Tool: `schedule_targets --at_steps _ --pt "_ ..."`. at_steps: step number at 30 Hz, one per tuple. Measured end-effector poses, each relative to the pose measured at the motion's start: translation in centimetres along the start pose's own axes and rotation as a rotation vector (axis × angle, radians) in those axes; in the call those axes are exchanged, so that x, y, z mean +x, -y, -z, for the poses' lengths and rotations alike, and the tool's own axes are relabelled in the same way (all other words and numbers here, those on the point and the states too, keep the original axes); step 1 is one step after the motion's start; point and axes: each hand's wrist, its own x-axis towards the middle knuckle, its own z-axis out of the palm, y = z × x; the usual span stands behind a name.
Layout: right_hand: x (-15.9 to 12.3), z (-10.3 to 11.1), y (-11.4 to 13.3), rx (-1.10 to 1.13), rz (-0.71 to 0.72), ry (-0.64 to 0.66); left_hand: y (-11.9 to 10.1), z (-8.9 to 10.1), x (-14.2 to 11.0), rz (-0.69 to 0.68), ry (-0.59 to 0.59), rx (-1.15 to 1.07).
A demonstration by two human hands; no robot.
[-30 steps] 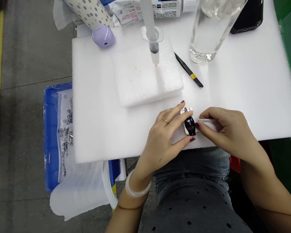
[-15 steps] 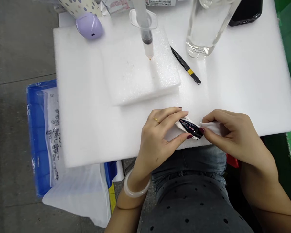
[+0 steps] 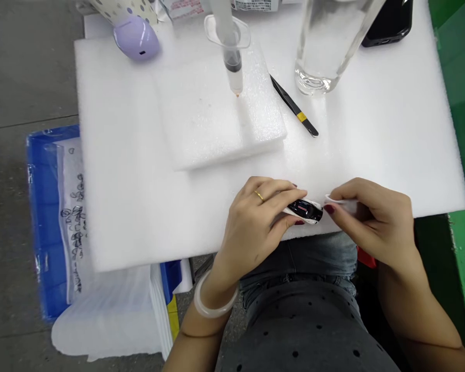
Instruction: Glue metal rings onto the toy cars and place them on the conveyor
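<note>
A small toy car (image 3: 306, 211), white with a black top and a red stripe, lies on its side near the front edge of the white foam sheet (image 3: 139, 206). My left hand (image 3: 256, 227) pinches it between thumb and fingers. My right hand (image 3: 368, 222) is closed on a small white cloth (image 3: 343, 204) and presses its edge against the car's right end. A ring shows on the left hand and a pale bangle on that wrist.
A thicker foam pad (image 3: 217, 119) lies further back with a syringe (image 3: 230, 51) standing tip down on it. Black tweezers (image 3: 294, 108), a clear glass bottle (image 3: 325, 46), a phone (image 3: 387, 23) and a lilac case (image 3: 135, 39) stand behind. A blue bin (image 3: 42, 217) with bagged parts sits at the left.
The car has been turned from upright onto its side in my left hand. Both hands have shifted slightly down toward the foam's front edge, with the cloth still against the car.
</note>
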Motion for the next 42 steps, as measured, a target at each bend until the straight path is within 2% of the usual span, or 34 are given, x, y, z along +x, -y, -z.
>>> schedule_targets --at_steps 2,4,11,13,15,16,19,20,22,25,29,33,38,42 --pt "-0.7 -0.2 0.0 -0.033 0.039 -0.122 -0.1 -0.2 -0.1 0.021 -0.07 0.006" --pt "-1.1 -0.6 0.2 -0.078 0.099 -0.196 -0.2 -0.3 -0.1 0.032 -0.092 0.003" --pt "-1.6 -3.0 1.0 -0.287 0.346 -0.256 -0.4 -0.1 -0.3 0.055 -0.097 -0.044" --pt "-1.7 -2.4 1.1 -0.278 0.397 -0.174 -0.4 -0.2 -0.3 0.05 -0.112 -0.055" --pt "-1.4 -0.9 1.1 -0.263 0.401 -0.072 -0.4 -0.3 -0.5 0.037 -0.131 -0.071" --pt "-1.1 0.1 1.1 -0.29 0.376 -0.075 -0.3 -0.3 -0.5 0.03 -0.144 -0.077" --pt "-0.1 2.7 0.9 -0.518 0.261 -0.286 -0.2 -0.5 -0.6 0.006 -0.174 -0.088" --pt "0.2 3.1 0.9 -0.581 0.241 -0.321 -0.2 -0.6 -0.6 0.001 -0.178 -0.088" --pt "0.5 2.8 1.1 -0.606 0.262 -0.268 -0.2 -0.6 -0.6 -0.002 -0.177 -0.084" --pt "0.2 0.7 1.3 -0.562 0.344 -0.162 -0.3 -0.6 -0.5 0.012 -0.164 -0.079" --pt "-0.5 -1.8 1.1 -0.565 0.371 -0.242 -0.4 -0.6 -0.5 0.021 -0.158 -0.09" --pt "-0.6 -1.4 1.0 -0.529 0.397 -0.254 -0.4 -0.7 -0.5 0.024 -0.162 -0.087" --pt "-0.5 -1.2 1.8 -0.396 0.266 0.001 -0.2 -0.4 -0.6 -0.004 -0.173 -0.088" --pt "-0.9 -2.4 2.1 -0.283 0.284 0.066 -0.2 0.1 -1.2 -0.024 -0.138 -0.1"
